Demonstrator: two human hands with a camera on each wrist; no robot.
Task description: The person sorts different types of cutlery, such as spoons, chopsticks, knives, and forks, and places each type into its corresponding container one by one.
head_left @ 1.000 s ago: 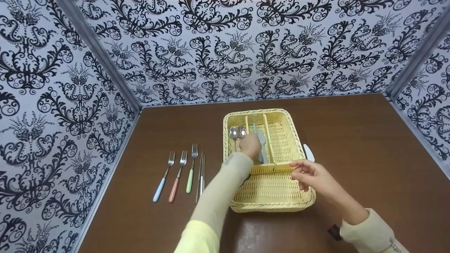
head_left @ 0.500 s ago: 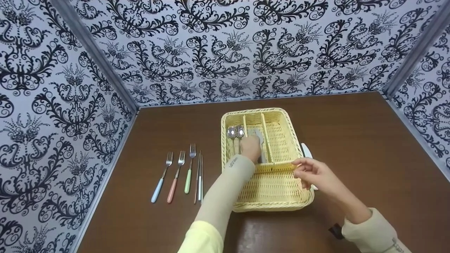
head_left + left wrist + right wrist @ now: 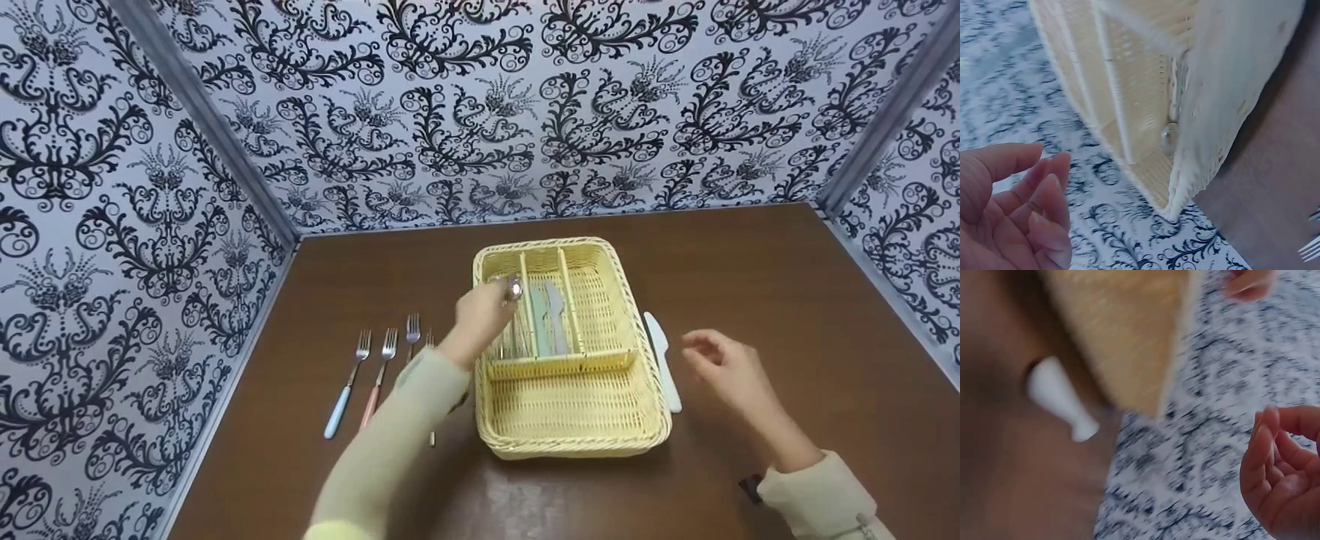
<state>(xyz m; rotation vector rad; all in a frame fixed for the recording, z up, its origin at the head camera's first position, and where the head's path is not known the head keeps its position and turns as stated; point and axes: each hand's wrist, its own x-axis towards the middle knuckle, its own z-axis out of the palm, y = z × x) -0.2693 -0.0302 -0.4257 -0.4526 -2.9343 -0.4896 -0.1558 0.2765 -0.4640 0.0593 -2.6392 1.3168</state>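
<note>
A divided yellow wicker basket (image 3: 570, 448) stands mid-table. My left hand (image 3: 480, 319) hangs above its left compartment, partly covering the spoons (image 3: 514, 288); in the left wrist view the hand (image 3: 1022, 208) holds nothing, fingers loosely bent. In the middle compartment lie a green knife (image 3: 540, 319) and a pale purple knife (image 3: 556, 315). Outside the basket's right side, a white knife (image 3: 663, 364) rests on the table. To the right of that knife is my right hand (image 3: 731, 371), apart from it; its thumb and fingertips come close together around nothing in the right wrist view.
Left of the basket lie a blue-handled fork (image 3: 339, 409), a pink-handled fork (image 3: 373, 401) and another fork (image 3: 413, 327). Chopsticks beside them are largely hidden by my left arm. Patterned walls (image 3: 480, 112) bound the brown table (image 3: 750, 285).
My left hand has left the middle compartment and moved left, uncovering the green and purple knives lying there. My right hand has moved right, away from the basket's edge, exposing the white knife.
</note>
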